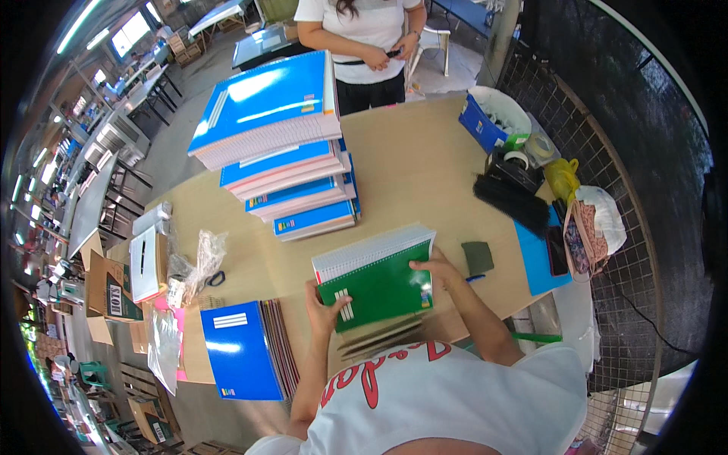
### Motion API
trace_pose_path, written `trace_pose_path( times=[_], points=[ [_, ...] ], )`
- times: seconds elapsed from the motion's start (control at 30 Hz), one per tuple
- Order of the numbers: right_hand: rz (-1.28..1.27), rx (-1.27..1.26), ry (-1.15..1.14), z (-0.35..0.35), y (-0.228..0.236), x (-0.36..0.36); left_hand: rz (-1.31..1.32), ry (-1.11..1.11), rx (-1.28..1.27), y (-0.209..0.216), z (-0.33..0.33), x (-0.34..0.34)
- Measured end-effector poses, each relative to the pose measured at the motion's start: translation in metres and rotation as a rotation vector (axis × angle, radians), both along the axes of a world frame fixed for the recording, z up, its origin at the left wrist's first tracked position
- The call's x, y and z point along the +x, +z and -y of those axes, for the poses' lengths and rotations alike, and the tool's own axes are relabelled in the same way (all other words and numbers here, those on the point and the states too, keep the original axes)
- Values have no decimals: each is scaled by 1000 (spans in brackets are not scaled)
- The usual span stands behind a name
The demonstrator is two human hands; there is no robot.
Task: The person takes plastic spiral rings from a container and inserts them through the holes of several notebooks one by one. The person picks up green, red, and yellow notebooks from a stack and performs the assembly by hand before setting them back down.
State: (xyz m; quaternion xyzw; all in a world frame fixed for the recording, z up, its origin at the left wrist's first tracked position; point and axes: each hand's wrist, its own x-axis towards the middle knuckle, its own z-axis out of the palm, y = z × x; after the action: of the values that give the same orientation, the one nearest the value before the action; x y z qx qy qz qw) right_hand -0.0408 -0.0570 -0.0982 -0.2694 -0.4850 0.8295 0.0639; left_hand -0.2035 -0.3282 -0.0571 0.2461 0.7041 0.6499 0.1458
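The left hand (323, 309) and right hand (437, 265) are partly closed, gripping opposite ends of the green notebook stack (379, 293), with 1 thumb each on its cover. The stack is at the near side of the table (413, 163), between the blue notebook pile (241, 353) and the dark green pad (478, 258).

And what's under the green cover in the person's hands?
Under the green cover, a thick block of white edges shows along the far side, held between the left hand and right hand. The page faces, the underside and the table directly beneath are covered.
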Motion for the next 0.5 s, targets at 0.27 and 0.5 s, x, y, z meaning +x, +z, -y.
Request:
trace_pose_path(
  times=[0.27,0.5],
  points=[
    [-52,499,-113,-13,42,5,15,-135,-128,-29,-10,-53],
    [1,499,-145,-9,-23,3,81,-257,111,-45,-31,-49]
  ],
)
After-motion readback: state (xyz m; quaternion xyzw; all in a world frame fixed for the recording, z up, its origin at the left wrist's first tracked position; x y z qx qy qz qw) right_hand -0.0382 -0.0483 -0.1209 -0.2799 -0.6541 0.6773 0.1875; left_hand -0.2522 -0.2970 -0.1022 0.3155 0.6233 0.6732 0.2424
